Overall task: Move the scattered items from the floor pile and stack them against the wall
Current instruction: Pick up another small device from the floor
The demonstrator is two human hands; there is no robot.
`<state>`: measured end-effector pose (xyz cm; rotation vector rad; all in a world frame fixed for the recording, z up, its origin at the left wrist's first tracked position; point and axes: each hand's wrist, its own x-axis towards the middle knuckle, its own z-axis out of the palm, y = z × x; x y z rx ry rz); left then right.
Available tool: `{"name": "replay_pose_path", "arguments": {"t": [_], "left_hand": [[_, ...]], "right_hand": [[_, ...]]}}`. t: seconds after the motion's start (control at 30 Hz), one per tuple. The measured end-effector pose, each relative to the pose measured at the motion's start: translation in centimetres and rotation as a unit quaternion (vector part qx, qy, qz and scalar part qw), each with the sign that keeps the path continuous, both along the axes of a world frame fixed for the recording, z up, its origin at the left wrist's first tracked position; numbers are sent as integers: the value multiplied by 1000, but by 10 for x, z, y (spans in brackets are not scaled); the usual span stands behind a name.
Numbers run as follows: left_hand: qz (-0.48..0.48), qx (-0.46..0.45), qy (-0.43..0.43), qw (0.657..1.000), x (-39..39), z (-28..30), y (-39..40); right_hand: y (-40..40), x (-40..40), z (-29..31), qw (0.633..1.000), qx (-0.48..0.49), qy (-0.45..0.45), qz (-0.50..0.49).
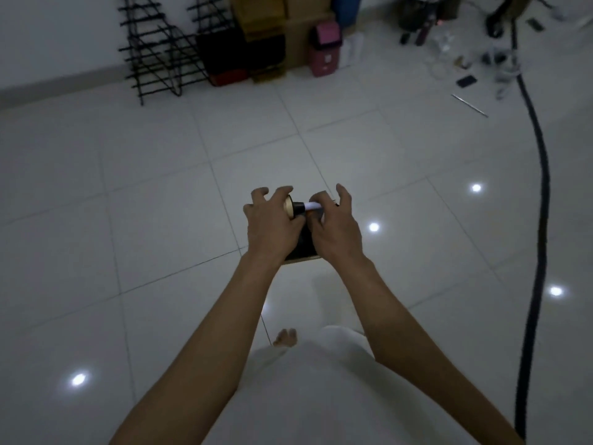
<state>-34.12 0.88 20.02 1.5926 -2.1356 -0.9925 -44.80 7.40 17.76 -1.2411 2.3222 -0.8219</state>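
Both hands [305, 229] grip a dark flat box [303, 247] and round-capped tube [296, 207].

1. Glossy glazed tile across the floor [160, 175], smooth enough to mirror ceiling lights as bright spots.
2. Matt black wire, thin and metal-looking, on the racks [154, 56] by the wall.
3. Plain brown cardboard, dull finish, on the boxes [298, 36].
4. Pink plastic with slight sheen on the small bin [324, 49].
5. Black hose [539, 175], matt, rubbery-looking.
6. Soft white cloth on the garment [337, 380] below.
7. Small held item [296, 207]: brassy sheen one end, black matt middle, white smooth tip.
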Motion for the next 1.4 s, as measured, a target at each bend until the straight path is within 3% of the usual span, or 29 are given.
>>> {"name": "replay_pose_path", "arguments": {"t": [0.33, 0.83, 1.17, 1.4], "left_hand": [[104, 15, 14, 994, 39, -21, -152], [198, -75, 99, 972, -45, -2, -465], [171, -25, 112, 979, -139, -16, -682], [113, 6, 107, 988, -241, -4, -852]], "right_hand": [[-175, 18, -13, 988, 16, 24, 152], [-516, -82, 15, 964, -32, 5, 265], [-722, -179, -2, 962, -6, -4, 273], [-870, -273, 8, 982, 15, -44, 182]]}}
